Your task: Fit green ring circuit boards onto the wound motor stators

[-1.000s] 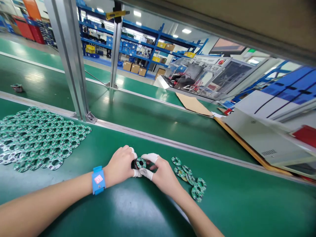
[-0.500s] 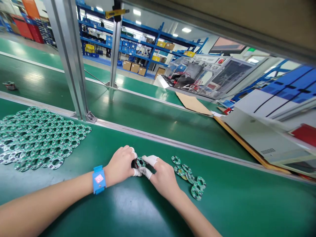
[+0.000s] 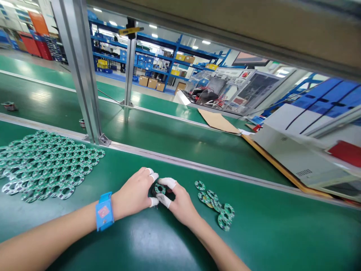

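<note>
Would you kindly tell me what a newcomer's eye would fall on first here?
Probably the dense spread of green ring boards, lying on the worktop at the left. Next, near the centre, the left hand and right hand meet around a single board. The bright blue wristband on the left wrist stands out too.

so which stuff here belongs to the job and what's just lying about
Likely part of the job:
ring-faced part, between the fingertips of the left hand and right hand
loose ring boards, on the right
laid-out ring boards, on the left

Probably just lying about:
flat cardboard sheet, further back
yellow tool, up high
cardboard boxes, in the background
</note>
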Tool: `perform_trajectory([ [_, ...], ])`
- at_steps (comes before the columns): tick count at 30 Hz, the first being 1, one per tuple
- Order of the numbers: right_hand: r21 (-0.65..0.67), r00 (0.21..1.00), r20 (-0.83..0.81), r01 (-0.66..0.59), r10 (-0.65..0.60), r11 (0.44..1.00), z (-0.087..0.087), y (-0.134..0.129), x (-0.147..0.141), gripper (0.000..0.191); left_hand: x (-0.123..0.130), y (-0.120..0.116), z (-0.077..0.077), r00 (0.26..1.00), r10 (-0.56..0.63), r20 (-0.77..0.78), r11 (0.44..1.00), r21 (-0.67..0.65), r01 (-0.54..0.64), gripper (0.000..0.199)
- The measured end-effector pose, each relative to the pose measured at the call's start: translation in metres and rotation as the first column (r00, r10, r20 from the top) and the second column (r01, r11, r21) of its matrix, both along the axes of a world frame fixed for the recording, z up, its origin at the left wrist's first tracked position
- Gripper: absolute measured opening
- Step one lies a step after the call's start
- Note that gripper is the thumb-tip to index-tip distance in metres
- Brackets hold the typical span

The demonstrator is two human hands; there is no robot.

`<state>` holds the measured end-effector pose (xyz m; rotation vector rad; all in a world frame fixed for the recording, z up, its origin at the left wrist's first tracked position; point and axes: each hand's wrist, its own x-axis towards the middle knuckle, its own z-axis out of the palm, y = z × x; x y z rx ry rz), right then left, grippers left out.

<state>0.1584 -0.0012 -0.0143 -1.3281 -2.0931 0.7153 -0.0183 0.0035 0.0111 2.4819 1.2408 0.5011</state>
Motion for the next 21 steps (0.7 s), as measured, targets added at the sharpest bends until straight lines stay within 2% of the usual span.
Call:
perform_trajectory([
  [3,-0.052,0.995,-0.093,-0.044,0.039,0.998,-0.002,0.002,0.004,0.037,0.004,-0.009,-0.001,0.995,-0.086,-0.051,0.995,0.051,0.089,0.024],
  [6,-0.168,0.982,-0.156,-0.136,0.110,0.976,0.000,0.005,0.011,0.046,0.010,-0.013,-0.010,0.979,-0.142,-0.143,0.978,0.131,0.161,0.024],
  [8,-0.184,0.976,-0.177,-0.161,0.128,0.970,0.001,0.006,0.013,0.042,0.012,-0.013,-0.014,0.970,-0.162,-0.181,0.958,0.208,0.199,0.026],
  [11,-0.180,0.974,-0.211,-0.125,0.086,0.976,0.000,0.005,0.011,0.036,0.012,-0.012,-0.015,0.946,-0.189,-0.265,0.919,0.290,0.265,0.026],
  [15,-0.230,0.969,-0.247,-0.048,-0.011,0.972,-0.004,0.005,0.006,0.038,0.012,-0.014,-0.016,0.907,-0.201,-0.369,0.881,0.337,0.332,0.021],
  [21,-0.267,0.958,-0.283,-0.043,-0.036,0.963,-0.005,0.008,0.004,0.040,0.012,-0.016,-0.025,0.917,-0.200,-0.346,0.882,0.344,0.322,0.019],
])
